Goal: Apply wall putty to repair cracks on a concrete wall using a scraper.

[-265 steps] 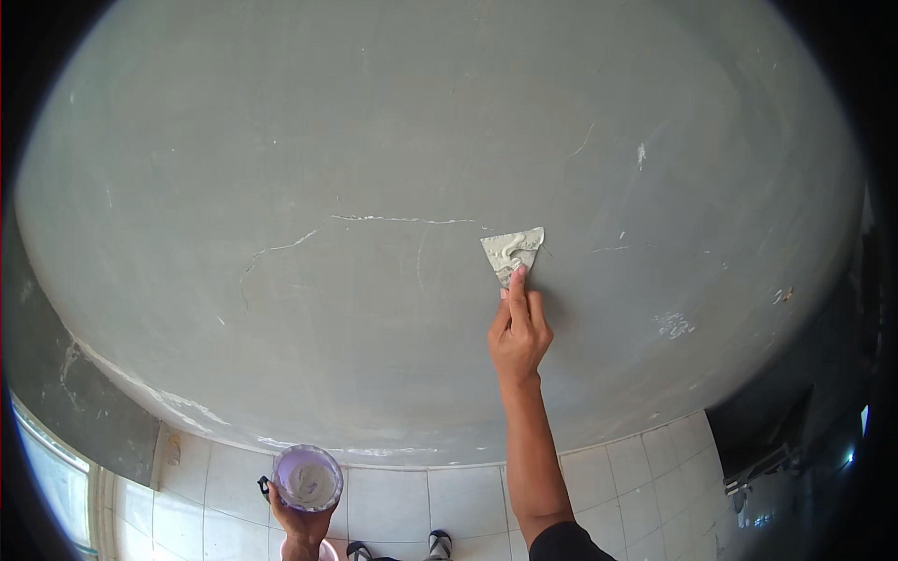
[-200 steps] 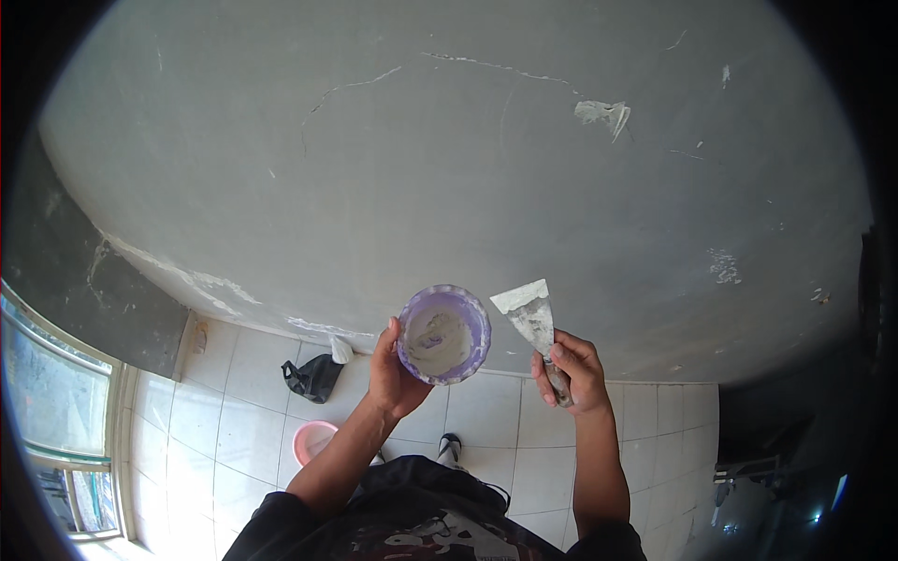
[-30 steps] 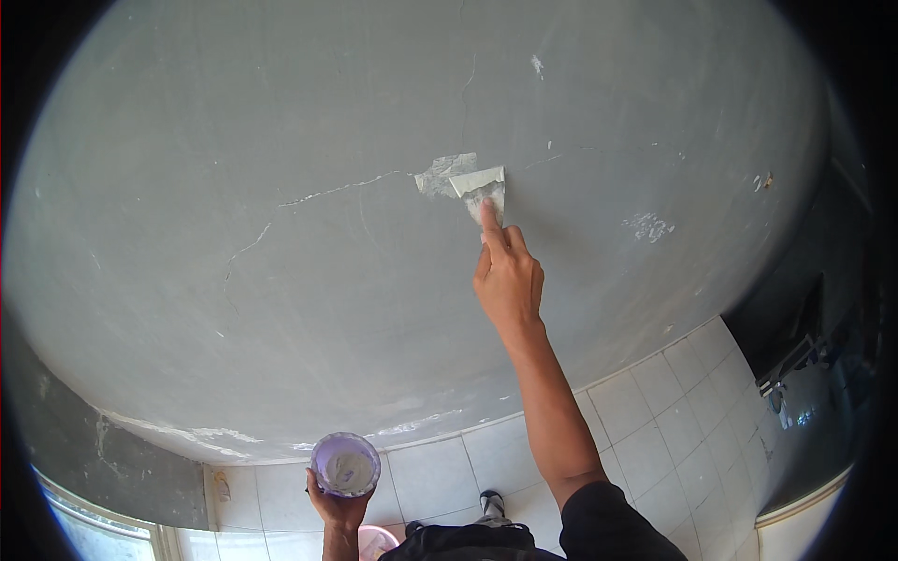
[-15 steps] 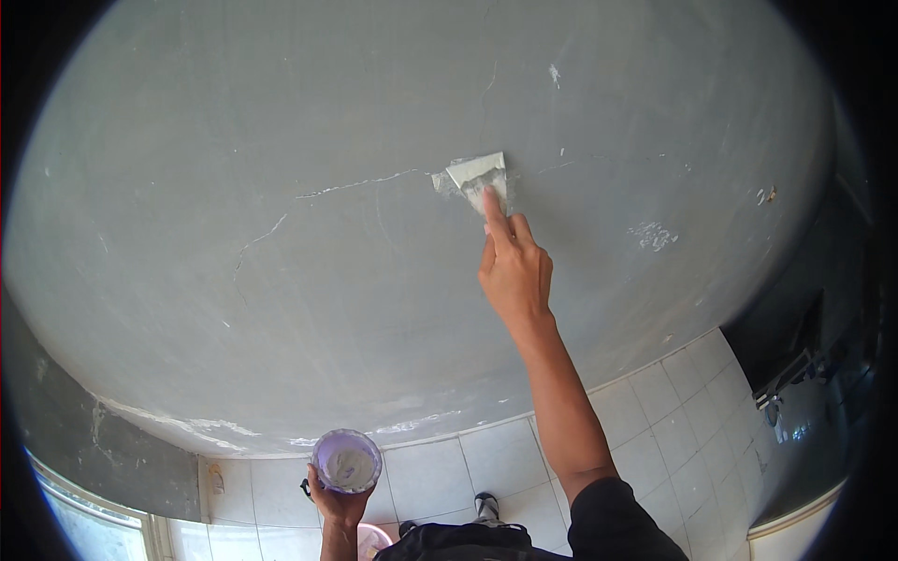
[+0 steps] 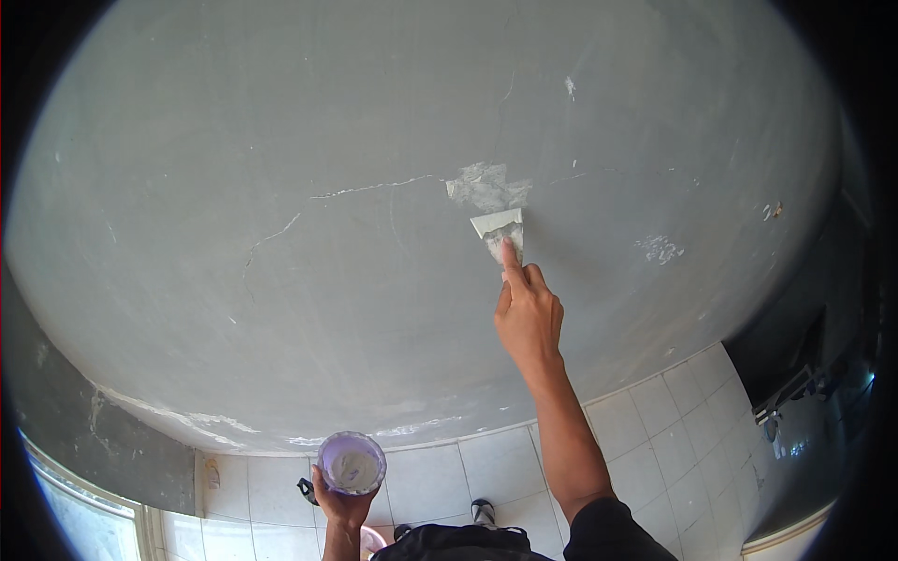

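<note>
My right hand (image 5: 528,313) grips a putty knife (image 5: 496,224), index finger along its pale-coated blade, against the grey wall (image 5: 215,131). Just above the blade is a rough patch of light putty (image 5: 486,187), with thin cracks (image 5: 369,187) running off to its left and fainter ones to its right. Low in the view my left hand (image 5: 341,505) holds a purple bowl (image 5: 352,464) with grey-white putty inside.
A darker wall (image 5: 131,472) and window (image 5: 79,519) are at lower left. Pale floor tiles (image 5: 636,467) run along the wall's foot, where my feet and part of a pink container (image 5: 372,539) show. Dark equipment (image 5: 786,397) is at the right.
Since half a second ago the putty knife has slid down, uncovering the light patch. Earlier I held bowl and knife together lower in view; the patch has since grown smeared and wider.
</note>
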Demonstrator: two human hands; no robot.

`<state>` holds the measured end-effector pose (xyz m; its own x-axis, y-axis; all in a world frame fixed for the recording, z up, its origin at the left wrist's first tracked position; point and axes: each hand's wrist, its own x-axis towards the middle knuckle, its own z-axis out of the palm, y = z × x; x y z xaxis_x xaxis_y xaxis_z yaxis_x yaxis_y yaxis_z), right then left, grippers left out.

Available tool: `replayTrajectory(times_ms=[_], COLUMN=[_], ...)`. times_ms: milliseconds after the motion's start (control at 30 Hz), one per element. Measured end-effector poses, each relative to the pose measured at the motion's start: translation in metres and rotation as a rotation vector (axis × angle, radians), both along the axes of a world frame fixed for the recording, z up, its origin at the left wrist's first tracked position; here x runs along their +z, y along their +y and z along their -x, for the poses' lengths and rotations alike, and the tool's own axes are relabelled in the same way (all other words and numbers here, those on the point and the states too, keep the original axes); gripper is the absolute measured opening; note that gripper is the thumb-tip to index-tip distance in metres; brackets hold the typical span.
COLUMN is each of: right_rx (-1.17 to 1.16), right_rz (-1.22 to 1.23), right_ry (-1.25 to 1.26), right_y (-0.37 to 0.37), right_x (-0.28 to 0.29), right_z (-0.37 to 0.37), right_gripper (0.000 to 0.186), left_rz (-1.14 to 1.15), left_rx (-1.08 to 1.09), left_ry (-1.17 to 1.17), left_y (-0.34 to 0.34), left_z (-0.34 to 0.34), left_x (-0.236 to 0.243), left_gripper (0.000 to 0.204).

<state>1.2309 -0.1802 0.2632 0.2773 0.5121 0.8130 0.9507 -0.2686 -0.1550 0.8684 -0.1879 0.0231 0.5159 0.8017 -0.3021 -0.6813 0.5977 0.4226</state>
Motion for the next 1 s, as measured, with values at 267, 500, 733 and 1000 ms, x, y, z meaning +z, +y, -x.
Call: replayTrajectory(times_ms=[267, 500, 733, 1000], right_rx=[0.147, 0.206, 0.004, 0.164], right_rz=[-0.282, -0.435, -0.310, -0.258], right_ry=[-0.041, 0.069, 0.089, 0.182], right_y=[0.040, 0.092, 0.099, 0.048], right_x=[0.032, -0.002, -0.025, -0.034], right_z=[0.013, 0.017, 0.037, 0.050], right_gripper=[0.063, 0.064, 0.064, 0.063], left_rz=[-0.022, 0.043, 0.053, 0.002], left_rx=[0.001, 0.028, 0.074, 0.015], left_ry=[-0.009, 0.044, 0.097, 0.044], left_y=[0.006, 0.002, 0.004, 0.012], left_z=[0.004, 0.020, 0.033, 0.029], left_x=[0.005, -0.008, -0.009, -0.001], left_gripper=[0.084, 0.085, 0.086, 0.087])
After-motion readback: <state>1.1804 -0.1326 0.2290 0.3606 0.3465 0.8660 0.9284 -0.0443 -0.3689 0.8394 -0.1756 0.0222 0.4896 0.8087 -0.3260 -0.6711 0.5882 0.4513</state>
